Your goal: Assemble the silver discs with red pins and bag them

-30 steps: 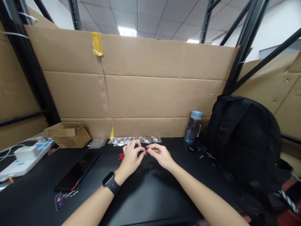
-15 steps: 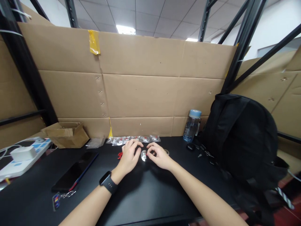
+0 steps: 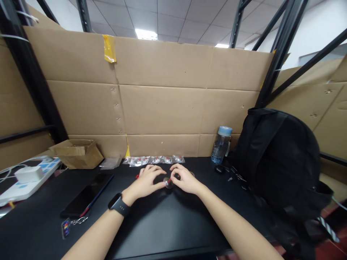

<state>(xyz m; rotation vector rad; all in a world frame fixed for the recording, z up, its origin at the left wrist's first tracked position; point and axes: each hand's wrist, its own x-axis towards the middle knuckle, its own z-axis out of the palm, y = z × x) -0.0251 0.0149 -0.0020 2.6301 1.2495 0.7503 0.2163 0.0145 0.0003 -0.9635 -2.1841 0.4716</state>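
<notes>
My left hand (image 3: 145, 182) and my right hand (image 3: 184, 179) meet over the black table (image 3: 162, 231), fingers pinched together on a small round silvery part (image 3: 167, 183) with a bit of red at its edge. Both hands rest low on the table top. Small red pieces (image 3: 137, 176) peek out just behind my left hand. A row of clear packets with red and silver parts (image 3: 154, 159) lies behind the hands along the cardboard wall. A black watch (image 3: 117, 204) is on my left wrist.
A black phone (image 3: 86, 195) and a keyring (image 3: 71, 224) lie at the left. An open cardboard box (image 3: 77, 153) and a white power strip (image 3: 24, 178) sit further left. A blue-capped bottle (image 3: 221, 145) and a black backpack (image 3: 282, 159) stand on the right.
The hands have lowered toward the table and come a little nearer. The silvery part, held up between the fingertips a second ago, now sits low between both hands.
</notes>
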